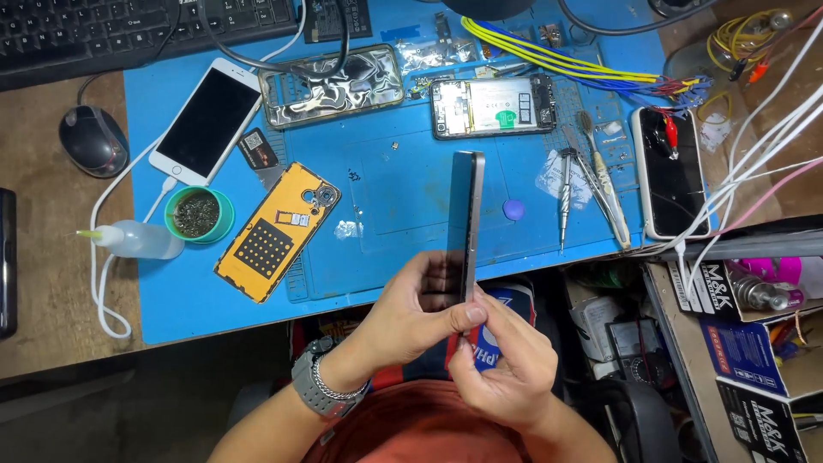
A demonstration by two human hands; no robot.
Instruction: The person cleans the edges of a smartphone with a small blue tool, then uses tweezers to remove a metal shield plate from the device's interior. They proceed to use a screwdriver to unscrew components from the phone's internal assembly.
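Dark slim slab phone point(467, 225) held edge-on, upright, above the near edge of the blue bench mat point(403, 206). Left hand point(420, 310) curled around its lower end, thumb across the bottom. Right hand point(501, 364) pinches the same lower end from the right. Opened phone chassis point(493, 106) lies beyond; orange back cover point(276, 230) to the left, metal screwdriver point(565, 197) to the right.

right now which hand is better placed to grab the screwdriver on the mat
Right hand: it only pinches the phone's bottom edge and is nearer the screwdriver. The left hand supports the phone.
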